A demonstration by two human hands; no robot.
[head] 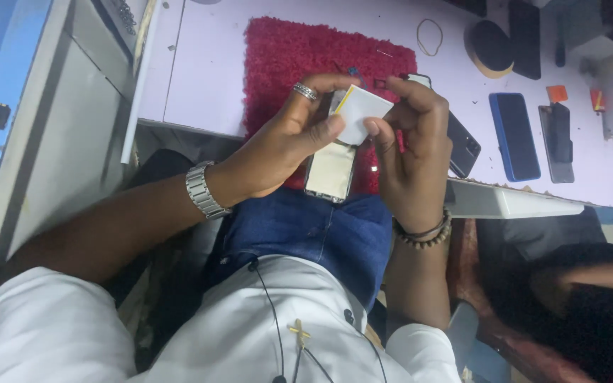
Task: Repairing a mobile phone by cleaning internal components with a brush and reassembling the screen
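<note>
White and flat, a small rectangular piece [358, 113] sits in the centre of the frame, pinched between both hands of the person. The left hand [285, 142], with a ring and a metal watch, comes from the lower left and grips the piece's left edge with thumb and fingers. The right hand [409, 152], with a beaded bracelet at the wrist, comes from the lower right and holds the right edge with its fingertips. The piece is tilted, and its long axis runs roughly from upper left to lower right, across the gap between the two hands, so both hands are equally close to it. Just below it, partly hidden by the hands, lies an opened phone [330, 174] with a pale inner surface, its long axis almost vertical in the frame; it rests on the lower edge of a red fluffy mat [285, 50]. The mat lies on a pale purple table [200, 64]. In the right part of the frame lie a blue phone [514, 135] and a dark phone [462, 145], well apart from the white piece.
</note>
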